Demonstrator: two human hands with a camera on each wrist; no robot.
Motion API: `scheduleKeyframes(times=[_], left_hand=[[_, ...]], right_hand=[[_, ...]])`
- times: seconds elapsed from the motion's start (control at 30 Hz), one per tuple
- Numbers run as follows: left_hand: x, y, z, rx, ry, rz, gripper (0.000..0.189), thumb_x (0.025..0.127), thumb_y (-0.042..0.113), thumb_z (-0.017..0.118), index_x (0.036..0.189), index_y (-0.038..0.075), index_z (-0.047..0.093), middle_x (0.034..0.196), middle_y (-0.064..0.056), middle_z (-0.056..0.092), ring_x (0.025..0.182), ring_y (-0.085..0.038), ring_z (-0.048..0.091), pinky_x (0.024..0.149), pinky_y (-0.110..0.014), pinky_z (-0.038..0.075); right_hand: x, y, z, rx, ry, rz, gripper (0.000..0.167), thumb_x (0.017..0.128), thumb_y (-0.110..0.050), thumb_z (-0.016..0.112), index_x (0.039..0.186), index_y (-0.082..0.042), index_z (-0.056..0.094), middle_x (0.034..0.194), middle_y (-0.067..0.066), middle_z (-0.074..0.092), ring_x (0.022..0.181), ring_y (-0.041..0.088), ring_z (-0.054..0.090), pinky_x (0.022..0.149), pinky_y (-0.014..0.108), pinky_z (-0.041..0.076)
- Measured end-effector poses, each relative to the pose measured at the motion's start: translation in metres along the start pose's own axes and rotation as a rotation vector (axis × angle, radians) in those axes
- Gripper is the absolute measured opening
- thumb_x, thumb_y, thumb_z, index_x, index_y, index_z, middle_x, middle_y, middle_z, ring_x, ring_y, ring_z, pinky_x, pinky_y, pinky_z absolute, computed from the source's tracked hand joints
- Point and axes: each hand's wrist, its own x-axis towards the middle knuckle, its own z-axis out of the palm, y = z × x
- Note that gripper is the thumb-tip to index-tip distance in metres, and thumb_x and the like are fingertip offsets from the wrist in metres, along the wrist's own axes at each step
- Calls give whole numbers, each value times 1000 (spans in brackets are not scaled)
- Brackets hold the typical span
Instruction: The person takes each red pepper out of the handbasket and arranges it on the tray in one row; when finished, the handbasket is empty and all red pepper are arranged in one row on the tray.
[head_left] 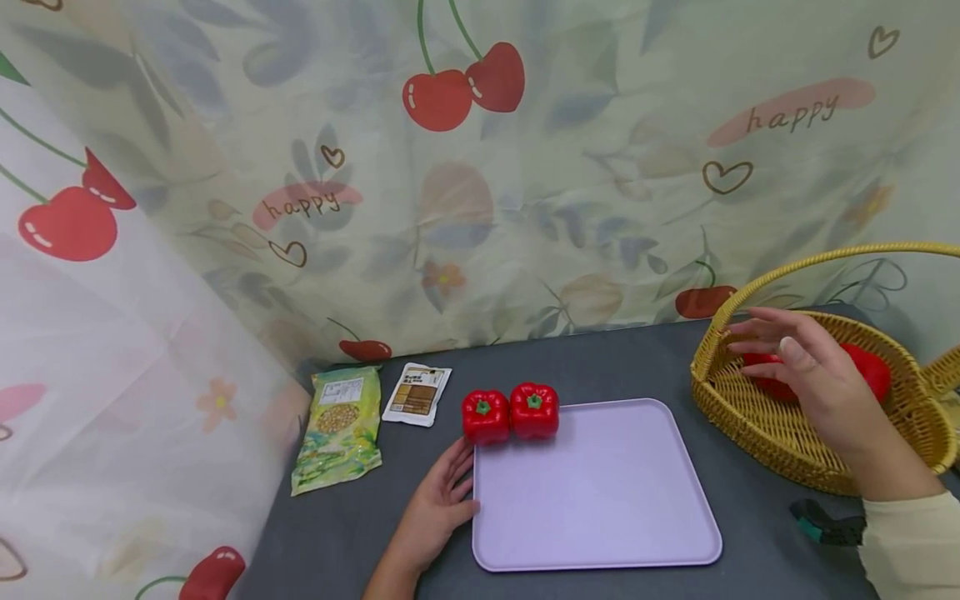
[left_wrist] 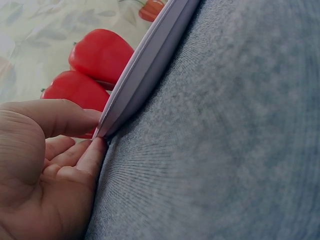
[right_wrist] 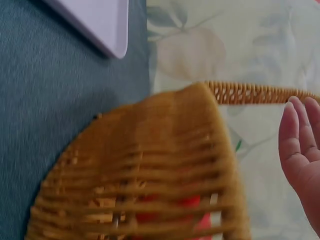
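Observation:
My left hand [head_left: 435,508] pinches the left rim of a lilac tray [head_left: 600,508], as the left wrist view also shows, with the thumb [left_wrist: 80,115] on the rim and fingertips [left_wrist: 95,147] against its outer side. Two red bell peppers [head_left: 535,414] with green stems sit side by side at the tray's back left corner. Over the woven basket [head_left: 738,425], my right hand [head_left: 825,379] holds nothing, its fingers extended near the handle [right_wrist: 260,94]. Inside the basket lie red items [head_left: 870,371], partly hidden by that hand.
Left of the tray, a green-yellow food packet [head_left: 341,425] and a small white-and-brown pouch [head_left: 417,394] lie on the dark table [head_left: 442,575]. A patterned cloth [head_left: 600,167] hangs behind. Near the right sleeve is a black-and-teal object [head_left: 825,527].

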Motion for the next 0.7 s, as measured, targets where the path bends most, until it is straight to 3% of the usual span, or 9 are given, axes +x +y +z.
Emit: scheduleKeyframes(times=[0.43,0.7], left_hand=[[0,1,2,2,2,0,94,86,-23,63,169,-5,24,174,-25,27,160,-41,26,120,-34,38],[0,1,1,-7,2,-5,94,86,-23,64,170,-5,24,174,-25,27,160,-40,26,120,-33,38]], right_hand=[[-5,14,-30,22,185,41,45,115,-4,39,159,-5,49,142,9,62,124,19,59,96,16,52],[-7,30,-44,-119,303,55,42,117,-9,43,158,-9,50,139,3,61,125,12,58,92,11,50]])
